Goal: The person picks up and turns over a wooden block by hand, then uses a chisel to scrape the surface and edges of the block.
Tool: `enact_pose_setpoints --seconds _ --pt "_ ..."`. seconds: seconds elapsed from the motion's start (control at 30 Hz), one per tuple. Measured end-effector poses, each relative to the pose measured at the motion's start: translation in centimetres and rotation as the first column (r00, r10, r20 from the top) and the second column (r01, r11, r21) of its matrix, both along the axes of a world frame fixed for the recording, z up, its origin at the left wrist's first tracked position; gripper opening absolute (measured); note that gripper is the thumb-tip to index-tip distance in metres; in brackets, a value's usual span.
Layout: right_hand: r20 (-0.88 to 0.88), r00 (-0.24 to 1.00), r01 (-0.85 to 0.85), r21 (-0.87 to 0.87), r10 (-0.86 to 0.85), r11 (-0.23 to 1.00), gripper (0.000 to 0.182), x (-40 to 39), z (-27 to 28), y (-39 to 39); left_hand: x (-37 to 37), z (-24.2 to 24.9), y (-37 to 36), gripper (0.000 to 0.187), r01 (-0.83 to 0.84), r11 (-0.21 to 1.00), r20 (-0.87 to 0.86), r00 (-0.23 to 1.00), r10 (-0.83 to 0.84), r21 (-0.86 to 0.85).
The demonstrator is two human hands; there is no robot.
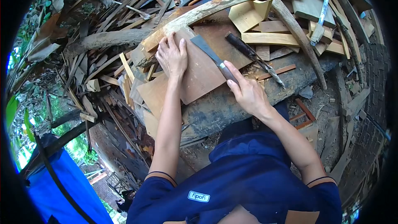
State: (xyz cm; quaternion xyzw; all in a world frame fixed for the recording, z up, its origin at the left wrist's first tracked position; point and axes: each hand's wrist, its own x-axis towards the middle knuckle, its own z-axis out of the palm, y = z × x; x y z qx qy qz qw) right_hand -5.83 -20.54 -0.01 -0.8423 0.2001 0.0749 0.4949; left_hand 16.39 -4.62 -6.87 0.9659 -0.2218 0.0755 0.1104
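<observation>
My left hand [172, 56] lies flat with spread fingers on the upper left part of a brown wooden board [201, 72]. My right hand [244, 89] is wrapped round the handle of a chisel [206, 50], whose wide grey blade points up and left over the board's right side. Beneath the board are another reddish-brown board [213, 31] and a lighter one [155, 93]. A dark-handled tool [253, 56] with a worn, pale tip rests just right of the chisel, apart from my right hand.
A dark, worn bench slab [224, 114] carries the boards. A long curved branch [215, 4] crosses behind them. Cut yellowish wood pieces [271, 38] and a second knife-like tool [321, 16] lie at the upper right. Scrap wood [112, 41] is heaped at left; blue sheeting [66, 186] hangs lower left.
</observation>
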Motion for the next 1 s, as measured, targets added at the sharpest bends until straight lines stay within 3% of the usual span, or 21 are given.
enact_pose_setpoints --seconds 0.07,0.13,0.23,0.33,0.37,0.53,0.7,0.8,0.87,0.93,1.0 --pt "0.143 0.989 0.041 0.031 -0.045 0.999 0.055 -1.3 -0.1 -0.1 -0.3 0.2 -0.4 0.049 -0.002 1.0 -0.018 1.0 0.002 -0.005" --pt "0.086 0.996 0.029 0.071 -0.035 0.997 0.054 -2.8 1.1 -0.5 -2.6 0.5 -0.5 0.046 0.005 0.998 -0.035 0.999 -0.007 -0.055" --pt "-0.092 0.995 -0.044 0.051 0.049 0.998 0.054 -5.3 2.1 -0.5 -6.9 -0.2 0.0 0.043 -0.015 0.999 0.064 0.998 0.014 0.029" --pt "-0.139 0.988 -0.06 0.073 0.07 0.995 0.055 -5.5 1.7 -0.4 -7.1 0.1 -0.3 0.042 -0.005 1.0 -0.003 1.0 0.005 0.013" --pt "-0.028 0.999 -0.029 0.045 0.03 0.999 0.055 -5.6 0.4 0.0 -7.1 0.5 -0.4 0.04 0.003 1.0 -0.012 1.0 -0.003 -0.004" --pt "-0.039 0.999 -0.016 0.044 0.018 0.999 0.055 -4.4 -1.0 0.5 -6.5 -0.4 -0.3 0.038 -0.029 0.999 -0.003 1.0 0.029 -0.018" --pt "0.14 0.99 0.021 0.061 -0.03 0.998 0.054 -6.7 -1.9 0.9 -6.2 -0.4 -0.4 0.037 -0.01 1.0 0.044 0.999 0.011 -0.021" --pt "0.048 0.999 -0.013 0.05 0.011 0.999 0.053 -4.1 -2.6 0.0 -6.0 -0.4 -0.2 0.038 -0.008 1.0 0.026 1.0 0.008 -0.004" --pt "0.089 0.996 0.008 0.058 -0.013 0.998 0.05 -1.7 -3.1 -0.3 -5.9 -0.2 -0.6 0.039 -0.013 1.0 0.027 1.0 0.013 0.006" --pt "-0.006 1.0 -0.001 0.111 0.001 0.994 0.048 -0.8 -2.2 -0.9 -5.8 -0.4 -0.5 0.035 -0.045 0.999 -0.001 0.999 0.045 0.006" --pt "0.103 0.993 0.042 0.085 -0.051 0.995 0.047 -3.2 -3.0 0.0 -5.7 -0.7 -0.3 0.036 -0.023 1.0 0.029 0.999 0.022 0.009"
